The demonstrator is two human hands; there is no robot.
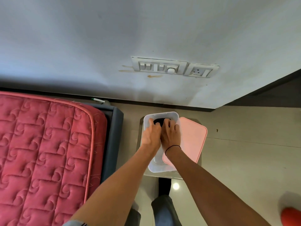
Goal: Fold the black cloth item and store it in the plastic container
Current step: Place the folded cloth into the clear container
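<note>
A clear plastic container [157, 168] stands on a small glass-topped stand below me. The black cloth item [159, 122] lies bunched in its far end, mostly covered by my fingers. My left hand [150, 134] and my right hand [171, 133] are both inside the container, side by side, fingers curled down onto the cloth. A thin black band circles my right wrist. How the cloth is folded is hidden.
A pink lid [189, 141] leans against the container's right side. A bed with a red quilted mattress [45, 144] and grey frame sits to the left. The wall with a switch panel [174, 67] is just behind. An orange object [291, 217] lies on the tiled floor at the bottom right.
</note>
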